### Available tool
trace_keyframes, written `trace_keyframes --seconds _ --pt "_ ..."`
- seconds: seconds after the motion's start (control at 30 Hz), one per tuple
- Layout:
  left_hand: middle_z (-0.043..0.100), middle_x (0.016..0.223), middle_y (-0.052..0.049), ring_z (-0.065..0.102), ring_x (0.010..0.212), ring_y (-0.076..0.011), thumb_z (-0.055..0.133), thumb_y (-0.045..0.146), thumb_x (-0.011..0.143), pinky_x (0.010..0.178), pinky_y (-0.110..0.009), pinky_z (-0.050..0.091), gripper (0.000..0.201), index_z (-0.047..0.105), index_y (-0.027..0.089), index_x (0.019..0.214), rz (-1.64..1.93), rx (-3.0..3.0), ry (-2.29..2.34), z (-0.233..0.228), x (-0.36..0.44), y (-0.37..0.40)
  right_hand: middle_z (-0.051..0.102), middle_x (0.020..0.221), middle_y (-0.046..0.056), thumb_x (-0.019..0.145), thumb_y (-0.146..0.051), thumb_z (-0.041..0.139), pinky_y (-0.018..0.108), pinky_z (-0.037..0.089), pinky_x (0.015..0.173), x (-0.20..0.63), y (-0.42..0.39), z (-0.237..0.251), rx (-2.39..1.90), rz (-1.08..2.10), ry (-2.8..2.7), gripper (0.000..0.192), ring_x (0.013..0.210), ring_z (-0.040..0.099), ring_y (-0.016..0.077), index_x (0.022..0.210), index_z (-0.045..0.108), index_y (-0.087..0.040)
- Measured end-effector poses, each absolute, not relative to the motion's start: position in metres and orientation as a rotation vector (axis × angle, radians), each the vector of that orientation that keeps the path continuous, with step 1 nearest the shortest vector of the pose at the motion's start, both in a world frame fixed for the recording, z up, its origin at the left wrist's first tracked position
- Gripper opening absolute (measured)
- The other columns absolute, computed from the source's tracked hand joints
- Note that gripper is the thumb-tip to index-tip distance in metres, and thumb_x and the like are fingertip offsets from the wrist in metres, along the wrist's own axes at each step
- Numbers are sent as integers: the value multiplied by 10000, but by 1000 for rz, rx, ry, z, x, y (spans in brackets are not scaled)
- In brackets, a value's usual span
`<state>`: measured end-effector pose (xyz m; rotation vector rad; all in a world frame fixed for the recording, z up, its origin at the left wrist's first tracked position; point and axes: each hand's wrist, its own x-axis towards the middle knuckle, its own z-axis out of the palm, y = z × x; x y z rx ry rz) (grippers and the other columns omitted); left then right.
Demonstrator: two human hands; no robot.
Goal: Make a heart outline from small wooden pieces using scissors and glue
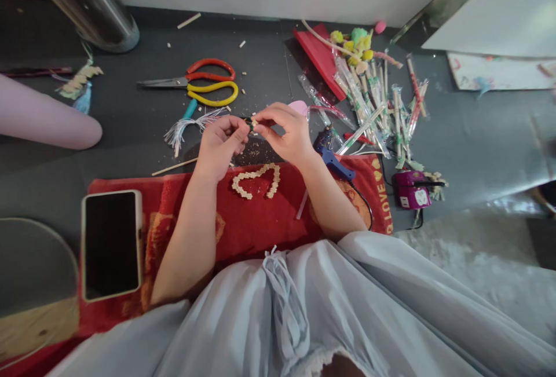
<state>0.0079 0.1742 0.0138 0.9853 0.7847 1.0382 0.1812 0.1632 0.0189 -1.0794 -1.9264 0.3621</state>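
My left hand and my right hand meet over the grey surface just past the red towel. Thumbs and fingers of both are pinched on a small dark and pale piece, mostly covered by the fingertips, so its kind is unclear. Below them on the towel lies a pale beaded-looking strip, bent like an open heart. A blue glue gun rests beside my right wrist. Beyond my left hand are scissors with one red and one yellow handle, and a white-threaded tassel.
A tablet-like device with a dark screen lies at the left. Several plastic-wrapped sticks and a red folder-like sheet are at the right, near a purple power socket. A metal post stands at the back left.
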Motion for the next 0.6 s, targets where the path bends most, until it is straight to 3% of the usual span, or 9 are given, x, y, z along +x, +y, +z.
trace_keyframes --seconds 0.17,0.3,0.43,0.5,0.6 --pt "339 488 92 225 370 -23 663 450 919 380 -168 213 474 392 192 627 1036 703 770 39 6 171 706 913 23 1005 -403 533 277 546 744 182 164 17 -1080 349 -1944 248 838 663 117 984 653 -187" --pt "287 472 87 165 366 -33 627 493 936 366 -199 157 499 404 193 605 1192 617 737 36 4 174 689 893 10 1013 -409 516 269 532 720 182 165 15 -1073 344 -1958 250 808 651 107 989 635 -191" --pt "400 543 60 280 404 -53 576 457 975 381 -217 247 404 482 213 668 1491 488 821 19 -3 185 684 878 2 1011 -382 527 260 522 708 182 166 14 -1061 339 -1952 218 792 643 99 983 630 -192" --pt "539 615 43 379 452 -55 516 415 1008 431 -206 348 367 490 223 696 1577 459 919 11 -7 189 686 871 0 1005 -364 543 253 519 699 182 166 14 -1051 327 -1941 199 782 639 96 976 636 -191" --pt "722 883 15 577 608 -61 613 433 946 518 -192 450 282 530 237 760 1619 563 878 5 -9 189 687 862 2 1002 -351 547 245 515 684 181 166 14 -1037 325 -1932 192 769 635 93 970 641 -187"
